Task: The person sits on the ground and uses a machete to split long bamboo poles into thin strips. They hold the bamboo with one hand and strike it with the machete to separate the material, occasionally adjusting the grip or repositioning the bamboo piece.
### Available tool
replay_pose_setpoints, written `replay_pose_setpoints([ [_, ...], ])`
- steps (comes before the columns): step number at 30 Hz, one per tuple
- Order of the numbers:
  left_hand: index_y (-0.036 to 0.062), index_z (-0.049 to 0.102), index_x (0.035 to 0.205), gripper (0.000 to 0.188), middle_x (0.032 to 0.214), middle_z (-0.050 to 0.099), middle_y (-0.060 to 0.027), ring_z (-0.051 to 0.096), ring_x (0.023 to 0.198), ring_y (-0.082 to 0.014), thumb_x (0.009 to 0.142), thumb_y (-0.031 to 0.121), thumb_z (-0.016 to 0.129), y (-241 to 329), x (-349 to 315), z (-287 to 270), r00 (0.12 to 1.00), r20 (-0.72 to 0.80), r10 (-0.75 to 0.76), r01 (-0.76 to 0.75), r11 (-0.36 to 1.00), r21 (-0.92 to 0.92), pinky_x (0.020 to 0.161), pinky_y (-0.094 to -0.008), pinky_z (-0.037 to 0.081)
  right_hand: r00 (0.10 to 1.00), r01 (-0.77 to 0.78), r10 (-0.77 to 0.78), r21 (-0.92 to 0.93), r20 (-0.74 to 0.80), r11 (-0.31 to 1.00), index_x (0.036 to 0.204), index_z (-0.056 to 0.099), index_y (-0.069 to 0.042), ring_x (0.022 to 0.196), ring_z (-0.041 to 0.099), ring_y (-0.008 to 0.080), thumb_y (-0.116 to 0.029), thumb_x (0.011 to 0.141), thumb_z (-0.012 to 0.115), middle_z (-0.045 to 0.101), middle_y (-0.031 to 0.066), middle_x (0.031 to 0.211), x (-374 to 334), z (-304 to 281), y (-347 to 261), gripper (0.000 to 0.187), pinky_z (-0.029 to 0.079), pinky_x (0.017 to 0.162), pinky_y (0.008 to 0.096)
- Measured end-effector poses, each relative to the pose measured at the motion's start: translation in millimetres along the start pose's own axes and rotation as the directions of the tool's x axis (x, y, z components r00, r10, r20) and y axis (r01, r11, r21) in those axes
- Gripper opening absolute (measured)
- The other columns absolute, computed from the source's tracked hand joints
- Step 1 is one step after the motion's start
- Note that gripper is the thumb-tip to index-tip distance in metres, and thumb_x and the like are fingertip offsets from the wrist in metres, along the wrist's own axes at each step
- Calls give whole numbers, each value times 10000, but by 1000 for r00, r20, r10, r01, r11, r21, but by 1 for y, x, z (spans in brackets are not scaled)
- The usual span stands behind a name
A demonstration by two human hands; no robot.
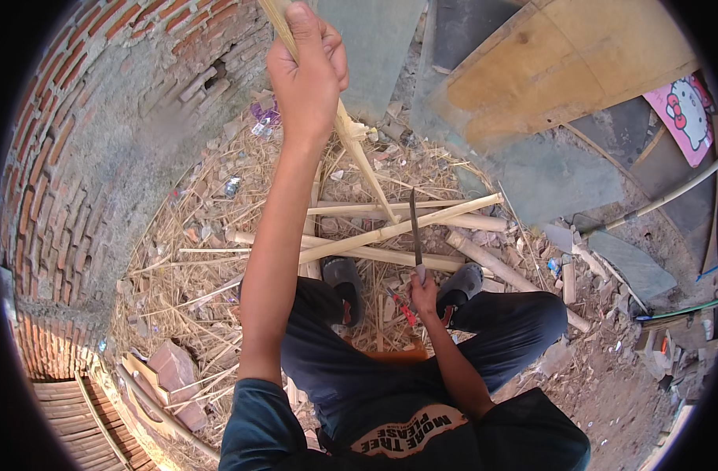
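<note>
Bamboo strip [359, 147] | left hand [308, 71], twelve o'clock, grip clasping it | knife [416, 232] | right hand [424, 295], four o'clock, grip clasping it

The bamboo strip [360, 157] gripped by the left hand [308, 67] is pale straw-yellow; the knife [416, 238] in the right hand [424, 295] has a dark grey blade and whitish handle [420, 272]. Left of the upper grip, the brick wall [41, 200] shows orange-red courses blotched grey; right of it, a mottled tan panel [571, 67], then a pink board [681, 125] with a white cartoon figure
</note>
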State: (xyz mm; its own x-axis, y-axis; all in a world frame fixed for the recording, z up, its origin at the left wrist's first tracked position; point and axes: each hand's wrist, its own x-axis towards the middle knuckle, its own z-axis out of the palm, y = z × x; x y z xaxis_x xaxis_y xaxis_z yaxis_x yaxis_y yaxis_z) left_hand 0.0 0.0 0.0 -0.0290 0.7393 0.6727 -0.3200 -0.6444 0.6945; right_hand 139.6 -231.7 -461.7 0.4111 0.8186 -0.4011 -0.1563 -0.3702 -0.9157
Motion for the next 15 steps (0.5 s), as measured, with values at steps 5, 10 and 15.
replay_pose_setpoints([
  [5,123,354,814,534,714,370,5,299,477,-57,1074,589,366,6,1,6,1000,-3,2,-2,999,41,421,-237,259,999,28,-29,-19,-33,999,1164,550,61,473,565,138,-215,1009,566,615,62,636,-2,11,7,317,444,441,323],
  [10,123,356,799,538,711,371,9,307,480,-57,1078,584,363,15,-4,11,1000,-9,-3,3,1000,1,426,-235,258,1000,-3,3,-22,-7,1000,1181,539,61,471,558,135,-214,1014,566,597,52,615,-8,-4,-4,323,440,441,318],
  [15,123,366,785,544,702,383,13,325,483,-55,1081,580,363,-3,-3,6,1000,-5,-29,29,998,56,429,-230,262,1000,7,-7,14,-16,1000,1172,539,39,467,556,135,-221,1025,572,596,51,618,-7,1,-8,301,435,436,311],
])
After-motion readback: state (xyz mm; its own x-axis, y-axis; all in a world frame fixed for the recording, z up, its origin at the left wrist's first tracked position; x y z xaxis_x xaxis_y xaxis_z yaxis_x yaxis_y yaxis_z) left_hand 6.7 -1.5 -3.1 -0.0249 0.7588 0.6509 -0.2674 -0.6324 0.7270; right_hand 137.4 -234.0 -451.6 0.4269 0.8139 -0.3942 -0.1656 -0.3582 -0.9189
